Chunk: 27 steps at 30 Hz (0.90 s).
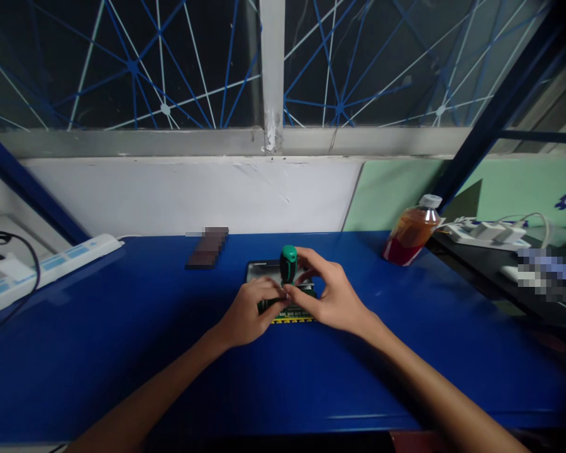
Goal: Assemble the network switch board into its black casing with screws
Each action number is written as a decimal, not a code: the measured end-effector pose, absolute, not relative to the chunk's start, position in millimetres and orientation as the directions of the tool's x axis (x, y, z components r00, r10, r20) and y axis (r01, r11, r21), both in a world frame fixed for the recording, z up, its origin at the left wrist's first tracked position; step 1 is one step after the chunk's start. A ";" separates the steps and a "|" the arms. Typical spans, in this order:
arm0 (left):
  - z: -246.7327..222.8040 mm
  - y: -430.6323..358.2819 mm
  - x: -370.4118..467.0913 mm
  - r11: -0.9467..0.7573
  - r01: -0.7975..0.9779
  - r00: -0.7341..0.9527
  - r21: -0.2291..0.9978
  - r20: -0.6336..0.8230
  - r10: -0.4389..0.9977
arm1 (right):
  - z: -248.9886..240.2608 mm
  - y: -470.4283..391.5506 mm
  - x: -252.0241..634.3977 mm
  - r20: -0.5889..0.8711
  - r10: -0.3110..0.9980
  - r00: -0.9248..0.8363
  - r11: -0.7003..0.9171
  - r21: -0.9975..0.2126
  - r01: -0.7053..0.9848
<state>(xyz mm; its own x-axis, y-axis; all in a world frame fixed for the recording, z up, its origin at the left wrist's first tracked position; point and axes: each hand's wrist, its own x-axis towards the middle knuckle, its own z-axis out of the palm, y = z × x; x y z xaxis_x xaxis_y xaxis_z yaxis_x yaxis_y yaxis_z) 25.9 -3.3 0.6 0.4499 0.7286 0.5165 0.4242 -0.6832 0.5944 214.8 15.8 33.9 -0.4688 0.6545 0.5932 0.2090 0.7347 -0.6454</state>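
Note:
A screwdriver point(288, 264) with a green-capped dark handle stands upright in front of me. My right hand point(332, 292) has its fingers curved round the handle from the right. Close against its lower end, my left hand point(257, 308) has thumb and fingers pinched together. Whatever lies in that pinch is hidden. Beneath both hands rests a flat dark case point(259, 270) with a grey inner surface. Along its near side runs a green part with yellow-and-black marks point(292, 321). The fingers cover the middle of the case and the screwdriver's tip.
A dark flat object point(207, 248), partly blurred out, lies at the back left of the blue table point(245, 384). A white power strip point(51, 270) with a black cable sits far left. To the right stands a drink bottle point(412, 229), with another power strip point(485, 234) beyond.

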 end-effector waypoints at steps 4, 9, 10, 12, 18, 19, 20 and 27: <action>-2.4 -3.6 25.8 -0.680 0.444 0.440 0.583 0.519 0.732 | 32.3 17.1 215.8 0.582 0.679 -0.448 0.726 -0.621 0.295; -4.6 -2.1 26.4 -0.668 0.460 0.397 0.584 0.538 0.744 | 32.2 17.8 215.9 0.595 0.669 -0.444 0.739 -0.597 0.314; -4.5 -1.9 26.5 -0.668 0.455 0.394 0.589 0.540 0.744 | 32.7 17.5 215.9 0.598 0.667 -0.444 0.741 -0.595 0.311; -3.9 -1.9 26.6 -0.667 0.450 0.399 0.594 0.535 0.745 | 33.8 16.7 215.8 0.602 0.665 -0.441 0.741 -0.603 0.294; -3.5 -1.5 26.4 -0.674 0.438 0.431 0.595 0.519 0.738 | 36.9 14.9 215.3 0.578 0.656 -0.485 0.720 -0.671 0.174; -3.8 -1.4 26.4 -0.674 0.429 0.434 0.601 0.518 0.737 | 37.1 14.9 215.3 0.572 0.657 -0.492 0.716 -0.678 0.168; -4.1 -1.4 26.5 -0.673 0.422 0.437 0.607 0.515 0.738 | 37.1 14.9 215.5 0.568 0.657 -0.495 0.713 -0.682 0.164; -4.5 -2.2 26.8 -0.674 0.413 0.430 0.613 0.521 0.737 | 32.7 17.6 216.6 0.563 0.682 -0.466 0.704 -0.679 0.210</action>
